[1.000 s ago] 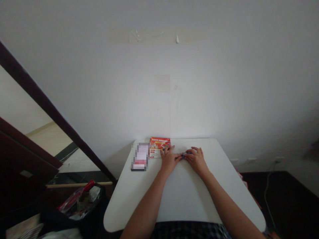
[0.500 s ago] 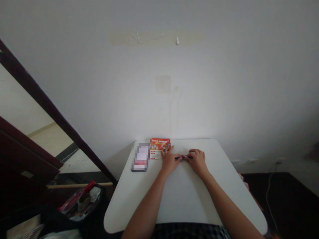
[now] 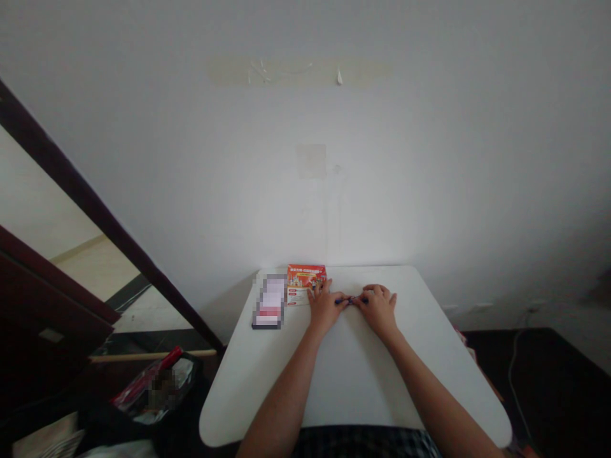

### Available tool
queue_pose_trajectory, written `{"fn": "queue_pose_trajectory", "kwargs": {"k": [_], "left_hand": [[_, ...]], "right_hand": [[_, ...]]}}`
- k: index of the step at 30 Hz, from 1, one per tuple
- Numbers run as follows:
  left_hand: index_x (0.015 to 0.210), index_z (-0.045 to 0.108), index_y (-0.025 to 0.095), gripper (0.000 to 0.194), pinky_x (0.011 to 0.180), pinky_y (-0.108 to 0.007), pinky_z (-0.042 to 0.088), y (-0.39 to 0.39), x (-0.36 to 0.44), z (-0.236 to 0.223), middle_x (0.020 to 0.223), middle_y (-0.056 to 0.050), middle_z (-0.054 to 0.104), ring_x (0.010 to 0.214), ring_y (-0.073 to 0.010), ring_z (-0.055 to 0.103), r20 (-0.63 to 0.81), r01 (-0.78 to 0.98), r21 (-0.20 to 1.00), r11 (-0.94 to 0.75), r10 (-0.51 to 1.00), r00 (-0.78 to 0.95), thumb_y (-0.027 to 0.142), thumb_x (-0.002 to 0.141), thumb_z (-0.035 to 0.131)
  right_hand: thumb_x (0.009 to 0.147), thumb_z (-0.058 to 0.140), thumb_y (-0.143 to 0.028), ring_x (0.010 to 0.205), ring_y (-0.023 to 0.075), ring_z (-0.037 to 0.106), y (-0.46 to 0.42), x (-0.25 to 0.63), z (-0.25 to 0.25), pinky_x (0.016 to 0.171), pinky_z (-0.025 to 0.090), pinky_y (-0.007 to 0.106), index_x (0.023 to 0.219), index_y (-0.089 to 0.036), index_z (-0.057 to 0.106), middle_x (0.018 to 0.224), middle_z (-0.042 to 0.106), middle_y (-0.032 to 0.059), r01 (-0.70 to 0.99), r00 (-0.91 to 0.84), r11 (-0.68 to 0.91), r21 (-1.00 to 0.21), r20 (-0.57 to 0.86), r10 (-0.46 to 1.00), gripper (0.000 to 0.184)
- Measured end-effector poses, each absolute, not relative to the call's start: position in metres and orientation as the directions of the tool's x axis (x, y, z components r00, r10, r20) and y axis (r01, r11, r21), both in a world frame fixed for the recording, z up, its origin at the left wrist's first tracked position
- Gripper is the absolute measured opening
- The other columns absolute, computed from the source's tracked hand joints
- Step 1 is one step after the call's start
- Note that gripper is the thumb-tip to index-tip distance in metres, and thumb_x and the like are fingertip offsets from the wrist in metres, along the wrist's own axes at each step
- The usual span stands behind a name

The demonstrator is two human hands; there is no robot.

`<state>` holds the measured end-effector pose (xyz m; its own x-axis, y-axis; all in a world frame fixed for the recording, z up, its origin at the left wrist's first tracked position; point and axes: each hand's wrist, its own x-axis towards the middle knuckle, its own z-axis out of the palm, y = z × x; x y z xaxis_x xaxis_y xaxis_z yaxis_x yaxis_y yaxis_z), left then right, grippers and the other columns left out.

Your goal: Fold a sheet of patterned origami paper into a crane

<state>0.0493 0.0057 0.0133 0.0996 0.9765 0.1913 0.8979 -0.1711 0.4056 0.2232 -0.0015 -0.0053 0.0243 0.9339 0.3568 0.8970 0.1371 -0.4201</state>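
Over the far part of the white table (image 3: 353, 381), a slim dark blue, pen-like object (image 3: 352, 299) lies crosswise between my hands. It is too small and too covered by fingers to name surely. My left hand (image 3: 326, 309) pinches its left end with thumb and finger, while the other fingers spread toward the lower right of a red-and-white printed card (image 3: 305, 277). From the other side, my right hand (image 3: 379, 310) pinches the right end, its remaining fingers raised and curved. The fingertips of both hands are close together.
Left of the card lies a blurred-out phone (image 3: 270, 302). A plain wall (image 3: 429, 159) rises behind the table's far edge. On the floor at the left stands a bag or bin of mixed items (image 3: 162, 385). A cable (image 3: 513, 369) hangs at the right.
My fingers have shifted slightly on the slim object, and more of its blue surface shows now. The right hand's fingers are spread a little more. Card and phone stay put.
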Motion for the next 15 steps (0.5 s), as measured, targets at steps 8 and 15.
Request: {"fn": "queue_pose_trajectory", "kwargs": {"k": [8,15], "left_hand": [[0.101,0.076,0.043,0.022,0.114,-0.068,0.015,0.007,0.05,0.014,0.154,0.001,0.043,0.143,-0.035,0.031,0.164,0.896,0.413,-0.164,0.981,0.105,0.05,0.082,0.07],[0.103,0.075,0.042,0.021,0.116,-0.067,0.014,0.006,0.048,0.006,0.154,0.002,0.043,0.143,-0.0344,0.029,0.198,0.887,0.421,-0.188,0.974,0.112,0.048,0.085,0.066]], "right_hand": [[0.09,0.058,-0.045,0.125,0.035,0.041,-0.001,0.222,-0.004,0.105,0.018,0.077,0.076,-0.025,0.074,0.118,0.061,0.0101,0.888,0.056,0.106,-0.448,0.334,0.941,0.029],[0.091,0.056,-0.041,0.129,0.0311,0.037,-0.006,0.217,0.006,0.111,0.014,0.07,0.082,-0.024,0.076,0.123,0.059,0.0085,0.885,0.095,0.032,-0.465,0.249,0.964,0.028]]}}
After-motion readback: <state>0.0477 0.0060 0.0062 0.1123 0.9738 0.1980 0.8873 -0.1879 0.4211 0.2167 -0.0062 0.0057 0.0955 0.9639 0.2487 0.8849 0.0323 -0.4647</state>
